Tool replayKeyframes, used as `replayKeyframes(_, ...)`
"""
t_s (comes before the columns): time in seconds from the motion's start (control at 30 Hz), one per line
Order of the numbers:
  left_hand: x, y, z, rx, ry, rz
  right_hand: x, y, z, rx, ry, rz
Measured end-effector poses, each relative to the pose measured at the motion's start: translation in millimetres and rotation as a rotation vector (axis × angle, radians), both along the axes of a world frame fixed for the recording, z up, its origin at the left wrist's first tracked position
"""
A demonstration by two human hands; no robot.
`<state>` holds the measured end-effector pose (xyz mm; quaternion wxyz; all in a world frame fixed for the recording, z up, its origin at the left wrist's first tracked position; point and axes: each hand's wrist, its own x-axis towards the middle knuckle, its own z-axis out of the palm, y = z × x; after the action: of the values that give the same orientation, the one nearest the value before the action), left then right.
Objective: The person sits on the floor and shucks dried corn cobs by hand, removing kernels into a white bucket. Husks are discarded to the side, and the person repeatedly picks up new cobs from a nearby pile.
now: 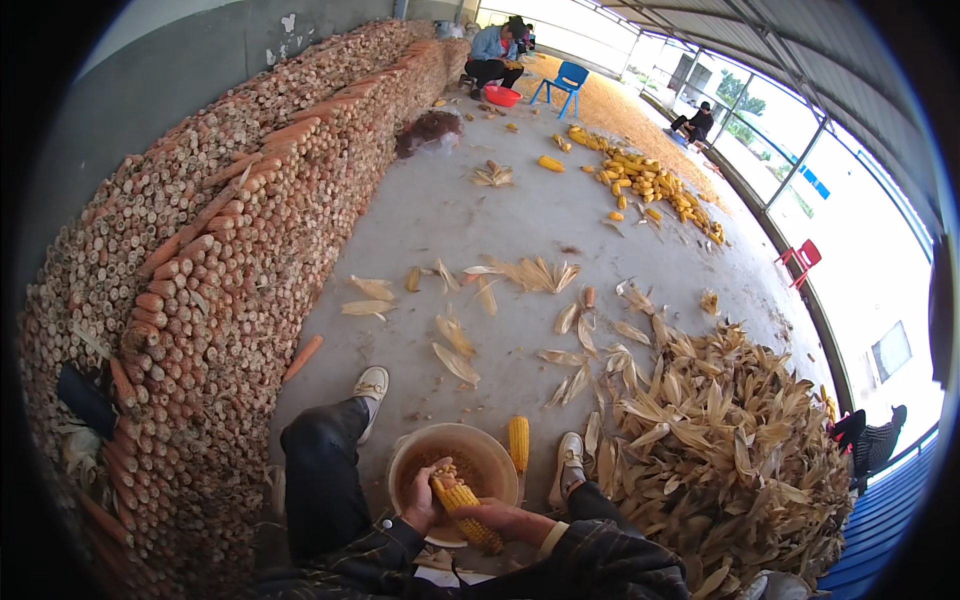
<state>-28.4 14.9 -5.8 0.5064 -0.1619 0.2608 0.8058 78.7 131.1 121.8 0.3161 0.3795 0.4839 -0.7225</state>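
Note:
Both my hands are on one yellow corn cob [466,510], held at a slant over a round plastic basin [501,459]. My left hand [424,491] wraps its upper end, where some kernels are off or loose. Lower down, my right hand [504,517] grips the cob from the right side. Loose kernels cover part of the basin's inside, though my hands hide much of it. Another full corn cob [518,444] rests against the basin's right rim, close to my right shoe [570,453].
Stripped cobs form a tall stack [247,247] along the left wall. Dry husks make a heap [720,450] at right. Further off are a pile of corn ears [652,180], spread kernels [600,97], a blue chair [564,84], a red chair [802,261] and a person [495,52] by a red basin [502,95].

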Motion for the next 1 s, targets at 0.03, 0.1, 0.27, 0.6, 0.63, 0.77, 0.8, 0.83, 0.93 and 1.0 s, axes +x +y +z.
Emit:
replayKeyframes(0.03, -1.5, -2.0, -2.4, 0.002, -0.010, -0.002, -4.0, 2.2, 5.2, 0.047, 0.022, 0.061)
replayKeyframes(0.1, 1.1, -2.4, 2.1, -0.004, -0.050, -0.017, -5.7, 1.7, 15.4, 0.131, 0.047, 0.171)
replayKeyframes(0.27, 11.8, -1.0, 20.8, -0.225, 0.064, -0.070, 5.1, 5.4, -23.5, 0.368, 0.099, 0.428)
replayKeyframes(0.6, 16.5, 1.3, 16.3, -0.122, 0.324, -0.171, 6.8, 12.7, -33.8, 0.224, 0.020, 0.152)
replayKeyframes(0.63, 16.9, 0.9, 16.6, -0.118, 0.353, -0.184, 7.9, 11.4, -25.5, 0.217, 0.040, 0.135)
replayKeyframes(0.77, 19.8, 2.7, 30.6, -0.158, 0.423, -0.211, 10.9, 9.1, -13.0, 0.113, 0.029, 0.019)
replayKeyframes(0.8, 20.3, 6.7, 29.8, -0.174, 0.456, -0.218, 11.9, 12.0, -13.7, 0.149, 0.033, 0.051)
replayKeyframes(0.83, 21.6, 7.9, 29.4, -0.200, 0.474, -0.206, 11.9, 13.6, -16.7, 0.181, 0.038, 0.074)
replayKeyframes(0.93, 26.4, 11.1, 27.0, -0.284, 0.542, -0.179, 13.7, 15.2, -24.4, 0.208, 0.033, 0.096)
replayKeyframes(1.0, 25.2, 7.8, 15.5, -0.344, 0.609, -0.156, 10.3, 10.3, -29.9, 0.142, 0.009, 0.061)
